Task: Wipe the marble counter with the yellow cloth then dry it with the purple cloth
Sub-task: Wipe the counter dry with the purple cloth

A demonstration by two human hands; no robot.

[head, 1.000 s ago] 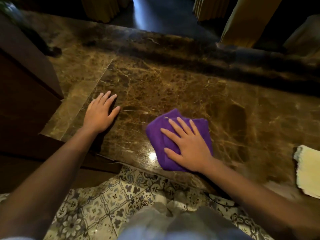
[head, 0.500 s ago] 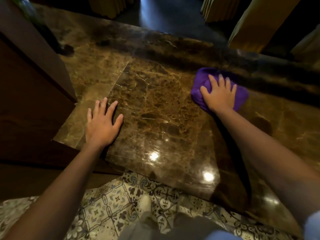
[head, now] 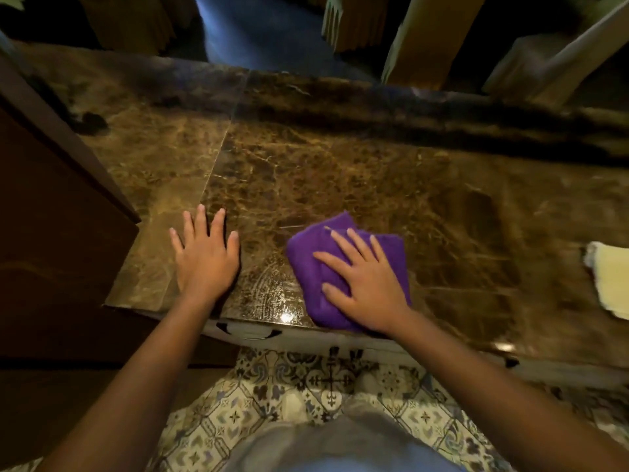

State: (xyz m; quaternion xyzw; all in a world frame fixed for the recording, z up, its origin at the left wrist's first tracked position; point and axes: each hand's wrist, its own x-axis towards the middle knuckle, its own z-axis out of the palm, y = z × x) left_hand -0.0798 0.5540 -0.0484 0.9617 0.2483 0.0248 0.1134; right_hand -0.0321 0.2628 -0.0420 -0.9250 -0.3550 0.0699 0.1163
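The brown marble counter [head: 340, 172] fills the middle of the view. A folded purple cloth [head: 306, 267] lies near its front edge, and my right hand [head: 364, 284] presses flat on top of it with fingers spread. My left hand [head: 204, 257] rests palm down on the bare marble to the left of the cloth, holding nothing. The yellow cloth [head: 611, 277] lies at the right edge of the view on the counter, partly cut off.
A dark wooden cabinet [head: 51, 233] stands against the counter's left end. Patterned floor tiles [head: 306, 396] show below the front edge. Pale furniture legs [head: 418, 39] stand beyond the far edge. A faint streaky patch [head: 269, 291] shines between my hands.
My right hand has dragged the purple cloth from the far side of the counter back to the front edge. The left hand has stayed flat in place.
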